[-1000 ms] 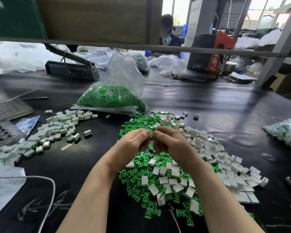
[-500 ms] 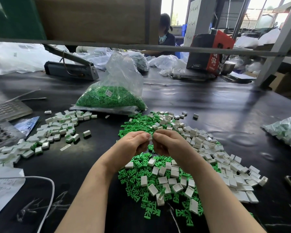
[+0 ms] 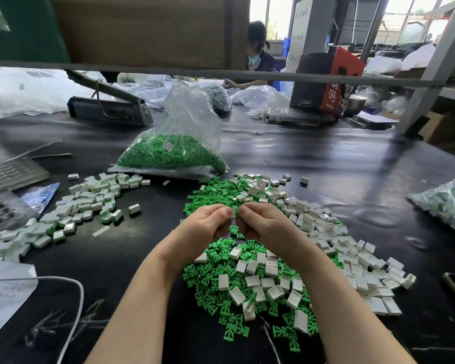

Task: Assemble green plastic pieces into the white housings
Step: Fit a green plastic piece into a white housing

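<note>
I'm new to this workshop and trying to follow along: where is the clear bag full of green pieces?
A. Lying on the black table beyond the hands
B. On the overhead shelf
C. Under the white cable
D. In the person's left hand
A: the clear bag of green pieces rests on the black table farther away than the left hand and the right hand, which meet over the loose pile.

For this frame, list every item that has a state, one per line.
left hand: fingers curled, pinching a small white housing.
right hand: fingers curled, pinching at the same spot; what it grips is hidden.
bag of green pieces: open at the top, lying on the table.
loose white housings: empty, mixed with green pieces.
left pile: housings with green showing, seemingly assembled.
</note>
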### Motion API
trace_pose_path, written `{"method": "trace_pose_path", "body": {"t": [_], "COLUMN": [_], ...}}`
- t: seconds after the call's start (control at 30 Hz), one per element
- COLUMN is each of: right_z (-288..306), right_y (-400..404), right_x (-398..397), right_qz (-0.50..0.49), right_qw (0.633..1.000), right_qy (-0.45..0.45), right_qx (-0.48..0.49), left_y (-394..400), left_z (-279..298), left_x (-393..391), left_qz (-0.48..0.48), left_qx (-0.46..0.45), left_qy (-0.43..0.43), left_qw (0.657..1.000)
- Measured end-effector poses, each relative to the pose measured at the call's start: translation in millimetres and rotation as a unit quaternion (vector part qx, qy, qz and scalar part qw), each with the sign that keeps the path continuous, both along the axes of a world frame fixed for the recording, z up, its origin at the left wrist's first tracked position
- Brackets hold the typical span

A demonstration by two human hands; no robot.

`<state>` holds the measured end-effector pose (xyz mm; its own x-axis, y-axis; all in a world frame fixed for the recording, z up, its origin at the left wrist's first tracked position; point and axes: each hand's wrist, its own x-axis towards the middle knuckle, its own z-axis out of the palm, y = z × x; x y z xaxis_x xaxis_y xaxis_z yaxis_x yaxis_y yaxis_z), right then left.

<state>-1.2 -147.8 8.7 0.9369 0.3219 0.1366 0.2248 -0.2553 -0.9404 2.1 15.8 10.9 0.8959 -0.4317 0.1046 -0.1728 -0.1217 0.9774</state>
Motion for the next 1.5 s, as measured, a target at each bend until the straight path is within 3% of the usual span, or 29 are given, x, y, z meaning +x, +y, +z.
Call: {"method": "trace_pose_path", "body": {"t": [0.23, 0.47, 0.67, 1.0, 1.2, 1.37, 1.5], "right_z": [-2.2, -7.5, -8.2, -4.3, -5.3, -7.3, -10.7], "right_y": [3.3, 4.6, 4.4, 5.4, 8.3, 12.8, 14.9], "right_x": [1.3, 3.4, 3.8, 0.8, -0.5, -0.6, -0.2], "right_qz": [-0.026, -0.063, -0.056, -0.038, 0.006, 0.070, 0.087], "right_qw": [0.999, 0.993, 0.992, 0.995, 0.976, 0.943, 0.932], "right_qy": [0.007, -0.086, -0.080, 0.013, 0.126, 0.175, 0.182], "right_qx": [0.038, -0.052, -0.085, 0.095, 0.176, 0.273, 0.302], "left_y": [-5.6, -3.3, 4.0, 4.9, 0.5, -2.9, -1.9], "left_z": [-3.0, -8.0, -3.8, -1.6, -3.4, -3.0, -1.6], "left_x": [0.2, 4.1, 7.2, 6.5, 8.6, 7.9, 7.2], "left_qz": [0.006, 0.024, 0.065, 0.115, 0.136, 0.123, 0.106], "left_qx": [-0.031, 0.004, 0.051, 0.014, -0.030, -0.107, -0.109], "left_qy": [0.008, -0.009, -0.066, -0.094, -0.066, -0.025, -0.016], "left_qw": [0.999, 1.000, 0.994, 0.989, 0.988, 0.986, 0.988]}}
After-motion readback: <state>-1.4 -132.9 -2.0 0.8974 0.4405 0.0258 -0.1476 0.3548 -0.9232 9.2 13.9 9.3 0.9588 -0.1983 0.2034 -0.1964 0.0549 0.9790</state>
